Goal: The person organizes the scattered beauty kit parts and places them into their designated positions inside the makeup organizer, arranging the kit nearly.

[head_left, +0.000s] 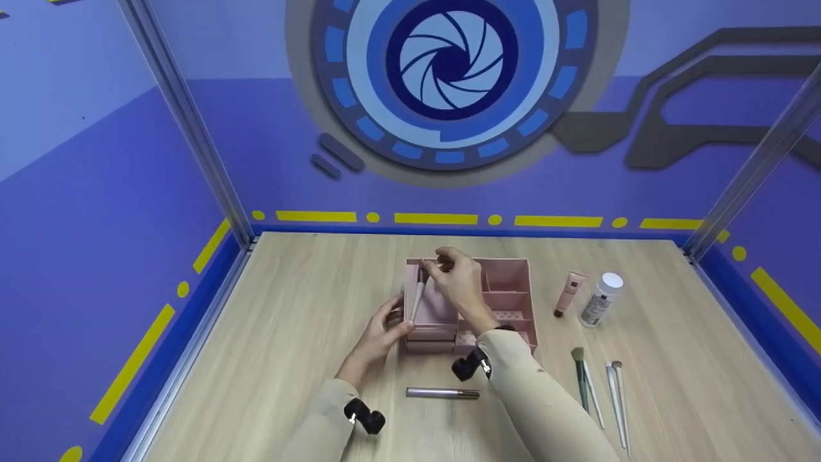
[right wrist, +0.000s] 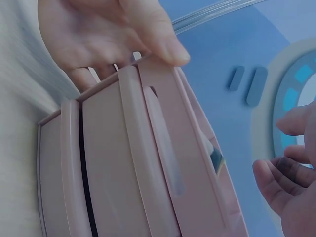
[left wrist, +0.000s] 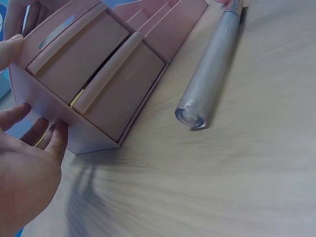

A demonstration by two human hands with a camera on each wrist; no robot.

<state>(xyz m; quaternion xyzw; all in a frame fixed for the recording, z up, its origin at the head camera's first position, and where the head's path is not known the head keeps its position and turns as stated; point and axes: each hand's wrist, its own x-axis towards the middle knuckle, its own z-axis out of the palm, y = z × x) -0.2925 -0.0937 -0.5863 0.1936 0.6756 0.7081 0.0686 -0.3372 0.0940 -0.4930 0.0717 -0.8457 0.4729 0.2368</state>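
A pink desktop organizer [head_left: 431,347] with drawers and open compartments stands on the table. My left hand [head_left: 377,337] steadies its left side, thumb on the top edge and fingertips against the side wall, plain in the right wrist view. Across the organizer's left top lies a slim pale-handled item [head_left: 418,301], its far end dark. Over that end is my right hand [head_left: 460,285], fingers bent; in the right wrist view nothing shows between thumb and fingers. In front of the organizer lies a slim silvery tube [head_left: 442,393], large in the left wrist view [left wrist: 210,71].
Right of the organizer stand a pink squeeze tube [head_left: 568,295] and a white-capped bottle [head_left: 598,301]. Nearer me lie a green-handled makeup brush [head_left: 582,375] and several pale-handled ones [head_left: 614,401]. Blue panels [head_left: 449,192] bound the table's back and sides.
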